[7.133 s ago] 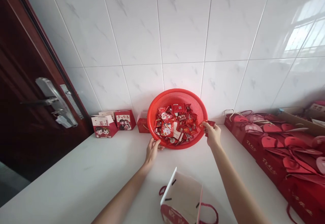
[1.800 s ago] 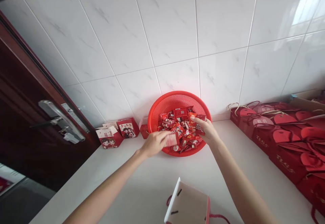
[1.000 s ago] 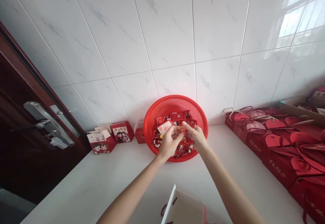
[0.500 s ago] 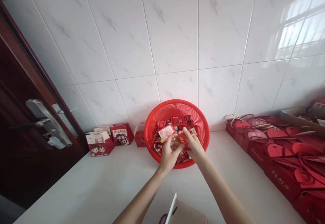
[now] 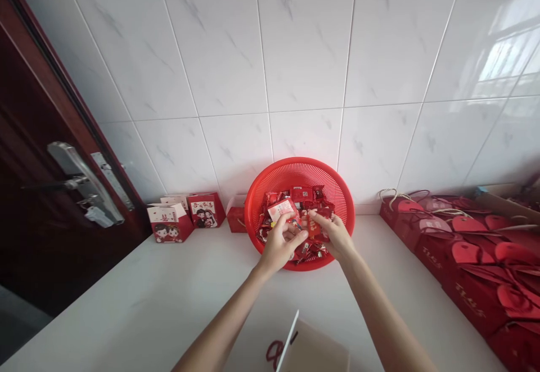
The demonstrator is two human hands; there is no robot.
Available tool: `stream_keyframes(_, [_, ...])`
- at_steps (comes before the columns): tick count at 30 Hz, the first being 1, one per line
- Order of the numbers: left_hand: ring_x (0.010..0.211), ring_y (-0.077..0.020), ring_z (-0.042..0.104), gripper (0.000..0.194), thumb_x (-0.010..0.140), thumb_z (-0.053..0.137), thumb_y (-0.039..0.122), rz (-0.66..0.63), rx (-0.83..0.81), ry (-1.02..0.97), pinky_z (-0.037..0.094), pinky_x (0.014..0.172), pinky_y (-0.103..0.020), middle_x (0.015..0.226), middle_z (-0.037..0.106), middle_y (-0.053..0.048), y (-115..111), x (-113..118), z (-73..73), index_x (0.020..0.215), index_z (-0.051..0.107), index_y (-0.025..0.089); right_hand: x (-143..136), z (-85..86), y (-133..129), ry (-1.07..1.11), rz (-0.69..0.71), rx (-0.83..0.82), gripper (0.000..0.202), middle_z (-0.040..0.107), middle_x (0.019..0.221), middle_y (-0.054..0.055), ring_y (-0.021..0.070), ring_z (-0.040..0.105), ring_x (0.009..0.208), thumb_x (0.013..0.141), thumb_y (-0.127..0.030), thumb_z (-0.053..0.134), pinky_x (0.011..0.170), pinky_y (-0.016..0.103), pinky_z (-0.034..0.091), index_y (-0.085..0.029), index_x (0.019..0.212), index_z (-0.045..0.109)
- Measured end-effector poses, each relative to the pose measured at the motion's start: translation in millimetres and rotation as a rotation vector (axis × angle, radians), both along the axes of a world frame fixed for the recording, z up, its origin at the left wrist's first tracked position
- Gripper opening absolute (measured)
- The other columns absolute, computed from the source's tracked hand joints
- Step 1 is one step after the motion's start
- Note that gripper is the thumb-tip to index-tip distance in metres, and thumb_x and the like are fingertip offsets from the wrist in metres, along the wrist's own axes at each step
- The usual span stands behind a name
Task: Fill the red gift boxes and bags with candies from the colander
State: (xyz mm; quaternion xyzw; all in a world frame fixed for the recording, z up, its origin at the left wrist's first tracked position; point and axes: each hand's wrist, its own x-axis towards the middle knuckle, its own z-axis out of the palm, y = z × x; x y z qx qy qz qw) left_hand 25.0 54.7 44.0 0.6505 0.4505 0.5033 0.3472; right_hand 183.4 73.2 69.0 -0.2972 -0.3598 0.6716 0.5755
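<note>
A red plastic basket (image 5: 258, 192) holds many small red wrapped candies (image 5: 302, 194). My left hand (image 5: 278, 245) is over its near left part, fingers curled and thumb stretched toward the right. Whatever lies in those fingers is too small to make out. A pink and white packet (image 5: 282, 210) shows just beyond the left fingertips; whether they touch it I cannot tell. Across from it, my right hand (image 5: 337, 237) pinches a red candy packet (image 5: 314, 228) with gold print above the pile.
An open box (image 5: 316, 349) with a dark red cord (image 5: 275, 350) stands at the near edge. Small red and white gift boxes (image 5: 171, 225) line the wall at left. Red gift bags (image 5: 447, 270) with string handles fill the right side. A dark wooden door (image 5: 50, 231) is at left.
My hands have drawn slightly apart. The left thumb has come off the red packet, which stays in my right hand. The view has tilted down and shifted a little left.
</note>
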Motion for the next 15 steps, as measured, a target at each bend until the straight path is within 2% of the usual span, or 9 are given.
stream_keyframes(4, [0.078, -0.0208, 0.07, 0.017, 0.083, 0.065, 0.029, -0.012, 0.137, 0.288, 0.057, 0.074, -0.033, 0.087, 0.074, -0.006, -3.7, -13.6, -13.0, 0.096, 0.069, 0.018, 15.1, 1.6, 6.5, 0.094, -0.104, -0.042, 0.037, 0.074, 0.069, 0.004, 0.0146, 0.068, 0.063, 0.056, -0.04, 0.096, 0.063, 0.024, 0.058, -0.015, 0.072, 0.074])
stream_keyframes(8, [0.089, -0.0242, 0.071, 0.015, 0.083, 0.06, 0.019, 0.007, 0.225, 0.507, 0.056, 0.083, -0.037, 0.096, 0.076, -0.009, -8.5, -13.1, -28.9, 0.092, 0.073, 0.019, 22.2, 6.4, 9.0, 0.159, -0.113, -0.059, 0.039, 0.072, 0.067, 0.003, 0.0147, 0.067, 0.062, 0.055, -0.043, 0.096, 0.058, 0.023, 0.058, -0.017, 0.069, 0.071])
stream_keyframes(12, [0.085, -0.0245, 0.072, 0.014, 0.083, 0.061, 0.02, -0.025, 0.235, 0.482, 0.057, 0.083, -0.037, 0.091, 0.078, -0.008, -12.6, 0.1, -33.2, 0.089, 0.075, 0.021, 21.9, 12.2, 8.8, 0.198, -0.102, -0.131, 0.037, 0.073, 0.068, 0.003, 0.0178, 0.069, 0.064, 0.061, -0.045, 0.094, 0.06, 0.028, 0.06, -0.02, 0.069, 0.068])
stream_keyframes(15, [0.079, -0.0238, 0.072, 0.016, 0.084, 0.067, 0.032, -0.057, 0.155, 0.288, 0.058, 0.077, -0.036, 0.087, 0.078, -0.007, -13.6, 12.0, -23.6, 0.092, 0.074, 0.021, 19.8, 14.9, 7.9, 0.25, -0.092, -0.177, 0.035, 0.074, 0.07, 0.004, 0.0169, 0.07, 0.067, 0.063, -0.043, 0.092, 0.068, 0.029, 0.06, -0.019, 0.07, 0.067])
